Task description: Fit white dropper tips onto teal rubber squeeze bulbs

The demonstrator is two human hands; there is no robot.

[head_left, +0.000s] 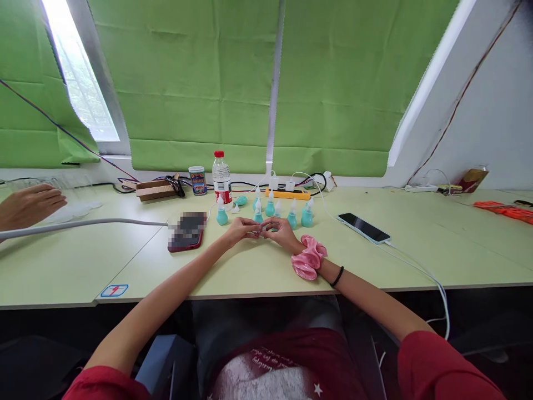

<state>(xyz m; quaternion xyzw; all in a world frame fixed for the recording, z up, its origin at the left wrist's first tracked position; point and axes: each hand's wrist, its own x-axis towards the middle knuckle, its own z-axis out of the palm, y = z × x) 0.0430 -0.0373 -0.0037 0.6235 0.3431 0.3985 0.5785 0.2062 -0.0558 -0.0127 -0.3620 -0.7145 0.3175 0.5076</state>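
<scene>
My left hand (242,229) and my right hand (282,232) meet over the table, fingertips pinched together. Something small, partly clear, seems to be between them; the fingers hide what it is. Just beyond my hands stand several teal bulb nasal aspirators with clear pointed tips, one of them an aspirator (222,215) to the left of my left hand and another an aspirator (307,216) to the right. A loose teal bulb (240,201) lies on its side behind them, with a small clear tip (235,209) in front of it.
A red-cased phone (186,236) lies left, a white phone (363,226) with cable right. Behind stand a red-capped bottle (222,180), a can (197,181), a cardboard box (156,190) and an orange power strip (287,194). Another person's hand (31,206) is far left, near clear plastic pieces.
</scene>
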